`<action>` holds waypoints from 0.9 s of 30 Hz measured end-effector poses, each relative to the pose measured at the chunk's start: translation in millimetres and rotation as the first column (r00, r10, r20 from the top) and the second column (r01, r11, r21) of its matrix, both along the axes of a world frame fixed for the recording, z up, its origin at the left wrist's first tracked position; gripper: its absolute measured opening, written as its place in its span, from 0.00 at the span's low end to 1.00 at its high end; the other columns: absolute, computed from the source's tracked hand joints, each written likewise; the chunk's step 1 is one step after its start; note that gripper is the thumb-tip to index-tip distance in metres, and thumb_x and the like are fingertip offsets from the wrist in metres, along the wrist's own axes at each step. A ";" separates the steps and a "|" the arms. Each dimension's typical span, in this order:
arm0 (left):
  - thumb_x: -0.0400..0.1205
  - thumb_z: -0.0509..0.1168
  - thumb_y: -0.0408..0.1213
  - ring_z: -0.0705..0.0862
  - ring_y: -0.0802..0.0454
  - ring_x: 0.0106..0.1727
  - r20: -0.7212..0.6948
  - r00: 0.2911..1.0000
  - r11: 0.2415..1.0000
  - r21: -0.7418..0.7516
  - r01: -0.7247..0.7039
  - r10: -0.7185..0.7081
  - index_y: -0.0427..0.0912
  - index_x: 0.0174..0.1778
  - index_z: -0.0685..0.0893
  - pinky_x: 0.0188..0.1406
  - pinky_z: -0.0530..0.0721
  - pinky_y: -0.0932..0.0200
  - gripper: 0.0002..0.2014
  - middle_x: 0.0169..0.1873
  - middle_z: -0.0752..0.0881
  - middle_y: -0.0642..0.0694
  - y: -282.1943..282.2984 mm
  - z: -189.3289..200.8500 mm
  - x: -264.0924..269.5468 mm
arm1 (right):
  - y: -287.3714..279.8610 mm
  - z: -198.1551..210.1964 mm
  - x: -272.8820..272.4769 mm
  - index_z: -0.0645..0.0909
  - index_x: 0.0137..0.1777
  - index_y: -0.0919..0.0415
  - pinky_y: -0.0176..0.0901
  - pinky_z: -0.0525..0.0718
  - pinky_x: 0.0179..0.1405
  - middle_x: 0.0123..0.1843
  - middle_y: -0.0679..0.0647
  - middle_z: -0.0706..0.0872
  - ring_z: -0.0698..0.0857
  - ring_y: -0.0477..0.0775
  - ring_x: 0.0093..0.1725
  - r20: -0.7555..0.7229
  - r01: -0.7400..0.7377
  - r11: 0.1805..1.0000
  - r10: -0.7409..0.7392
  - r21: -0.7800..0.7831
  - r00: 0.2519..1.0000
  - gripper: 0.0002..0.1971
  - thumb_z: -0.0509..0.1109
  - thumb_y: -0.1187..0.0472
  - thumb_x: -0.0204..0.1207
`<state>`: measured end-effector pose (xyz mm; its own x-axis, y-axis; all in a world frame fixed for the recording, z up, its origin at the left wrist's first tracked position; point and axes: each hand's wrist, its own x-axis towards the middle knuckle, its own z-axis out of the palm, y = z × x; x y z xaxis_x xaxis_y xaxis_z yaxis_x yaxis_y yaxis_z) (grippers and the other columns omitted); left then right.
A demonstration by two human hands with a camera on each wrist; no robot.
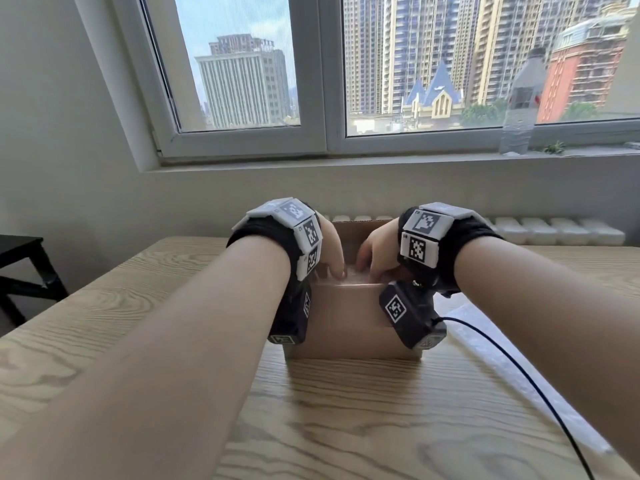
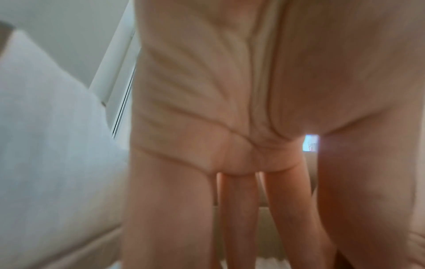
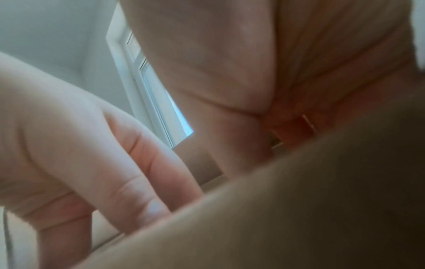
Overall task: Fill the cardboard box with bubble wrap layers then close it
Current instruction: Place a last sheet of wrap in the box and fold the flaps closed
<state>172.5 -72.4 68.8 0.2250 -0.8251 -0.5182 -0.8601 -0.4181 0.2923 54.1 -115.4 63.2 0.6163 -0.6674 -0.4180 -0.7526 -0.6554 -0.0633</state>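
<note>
A small open cardboard box (image 1: 346,323) stands on the wooden table (image 1: 346,417), its far flap upright. Clear bubble wrap (image 1: 350,277) lies inside it, near the rim. My left hand (image 1: 330,252) and right hand (image 1: 375,254) both reach down into the box, fingertips on the wrap. In the left wrist view the left hand's fingers (image 2: 232,218) point straight down, side by side. The right wrist view is blurred; it shows the right palm (image 3: 230,81) and the left hand (image 3: 92,145) beside it. The box floor is hidden.
Another bubble wrap sheet (image 1: 491,351) lies on the table right of the box, with a black cable (image 1: 519,375) across it. A water bottle (image 1: 519,109) stands on the windowsill. A black stand (image 1: 20,271) sits left of the table, a radiator (image 1: 554,230) behind it.
</note>
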 end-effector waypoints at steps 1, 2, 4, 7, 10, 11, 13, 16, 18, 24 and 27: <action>0.76 0.69 0.35 0.84 0.46 0.41 -0.022 1.000 0.999 0.032 -0.016 0.017 0.35 0.61 0.85 0.55 0.84 0.55 0.18 0.42 0.85 0.41 -2.3 -0.3 0.7 | -0.7 1.0 -1.2 0.75 0.73 0.62 0.17 0.72 0.15 0.37 0.47 0.79 0.75 0.39 0.31 0.029 0.004 1.000 -0.005 0.016 1.000 0.22 0.66 0.64 0.79; 0.75 0.68 0.35 0.81 0.45 0.35 -0.031 1.000 0.998 0.070 -0.003 0.005 0.31 0.61 0.83 0.48 0.82 0.56 0.19 0.36 0.83 0.39 -3.0 1.0 -1.0 | -0.9 1.2 -2.5 0.74 0.73 0.61 0.16 0.71 0.15 0.35 0.45 0.77 0.74 0.38 0.31 0.043 -0.002 1.000 0.002 0.000 0.999 0.22 0.66 0.64 0.79; 0.70 0.71 0.37 0.80 0.44 0.29 -0.023 1.000 0.994 0.106 0.016 -0.014 0.30 0.61 0.82 0.44 0.80 0.56 0.25 0.32 0.81 0.40 -3.1 3.0 -4.3 | -2.0 0.2 -4.8 0.74 0.74 0.60 0.16 0.70 0.15 0.36 0.45 0.77 0.73 0.37 0.31 0.069 0.013 1.000 -0.013 0.004 0.998 0.22 0.66 0.64 0.79; 0.76 0.70 0.37 0.86 0.43 0.60 0.064 0.998 0.999 0.037 0.020 -0.023 0.38 0.64 0.84 0.66 0.81 0.45 0.20 0.52 0.88 0.42 -7.6 1.0 -6.8 | -3.8 -3.6 -7.3 0.73 0.75 0.59 0.15 0.70 0.16 0.44 0.46 0.78 0.72 0.36 0.31 0.090 0.025 1.000 -0.026 0.008 0.996 0.23 0.65 0.64 0.79; 0.80 0.66 0.34 0.82 0.46 0.67 0.076 0.997 1.000 0.016 0.008 -0.009 0.38 0.65 0.84 0.68 0.80 0.45 0.17 0.63 0.85 0.41 -10.7 -3.2 -8.2 | -4.6 -7.2 -7.5 0.73 0.75 0.62 0.21 0.76 0.21 0.41 0.47 0.78 0.77 0.43 0.35 0.099 0.013 1.000 -0.015 0.011 0.995 0.23 0.65 0.66 0.79; 0.80 0.66 0.34 0.83 0.46 0.66 0.077 0.997 1.000 0.009 0.009 -0.010 0.38 0.65 0.84 0.67 0.81 0.46 0.17 0.62 0.85 0.41 -9.4 -3.5 -9.8 | -4.0 -7.2 -7.9 0.73 0.74 0.63 0.25 0.77 0.24 0.45 0.50 0.80 0.79 0.47 0.40 0.110 0.012 1.000 -0.013 0.009 0.994 0.23 0.65 0.66 0.78; 0.80 0.66 0.35 0.84 0.45 0.64 0.093 0.996 1.000 0.002 0.013 -0.013 0.37 0.65 0.83 0.67 0.81 0.46 0.17 0.61 0.86 0.41 -8.1 -4.5 -10.8 | -0.6 -6.2 -8.1 0.73 0.74 0.67 0.23 0.76 0.22 0.53 0.55 0.80 0.79 0.48 0.43 0.084 0.024 0.999 -0.028 0.046 0.996 0.23 0.65 0.67 0.79; 0.79 0.67 0.38 0.86 0.44 0.61 0.106 0.994 0.999 -0.025 0.024 -0.021 0.39 0.63 0.85 0.64 0.83 0.47 0.17 0.62 0.86 0.40 -1.4 -4.8 -13.2 | 6.2 -2.0 -11.8 0.72 0.75 0.66 0.16 0.71 0.14 0.52 0.54 0.83 0.79 0.41 0.32 0.116 0.058 0.994 -0.069 0.093 0.991 0.23 0.65 0.66 0.79; 0.80 0.66 0.39 0.85 0.44 0.62 0.131 0.991 0.997 -0.066 0.034 -0.025 0.40 0.64 0.85 0.61 0.84 0.49 0.17 0.63 0.85 0.41 5.4 -3.9 -15.3 | 12.3 1.2 -17.4 0.73 0.73 0.68 0.17 0.70 0.12 0.37 0.50 0.80 0.79 0.34 0.19 0.184 0.065 0.991 -0.087 0.119 0.979 0.22 0.64 0.66 0.79; 0.75 0.60 0.55 0.84 0.45 0.62 0.479 0.871 0.966 -0.160 0.205 -0.106 0.43 0.61 0.86 0.60 0.81 0.56 0.25 0.60 0.86 0.45 37.4 13.9 -40.5 | 29.0 12.0 -61.2 0.84 0.55 0.68 0.36 0.89 0.34 0.35 0.55 0.84 0.83 0.47 0.31 0.601 0.180 0.908 -0.388 0.378 0.699 0.09 0.67 0.68 0.78; 0.83 0.59 0.41 0.83 0.45 0.56 0.455 0.888 0.906 -0.345 0.245 -0.067 0.38 0.63 0.84 0.48 0.80 0.58 0.17 0.61 0.85 0.43 47.0 22.2 -61.9 | 36.2 22.1 -101.4 0.83 0.48 0.68 0.44 0.89 0.38 0.35 0.60 0.86 0.86 0.52 0.30 0.728 0.229 0.860 -0.508 0.455 0.460 0.04 0.68 0.68 0.78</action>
<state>110.6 -25.5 91.0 0.1989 -0.9792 -0.0388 -0.9800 -0.1988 -0.0072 -47.3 -79.1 85.3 0.4892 -0.8694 -0.0692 -0.4426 -0.1790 -0.8787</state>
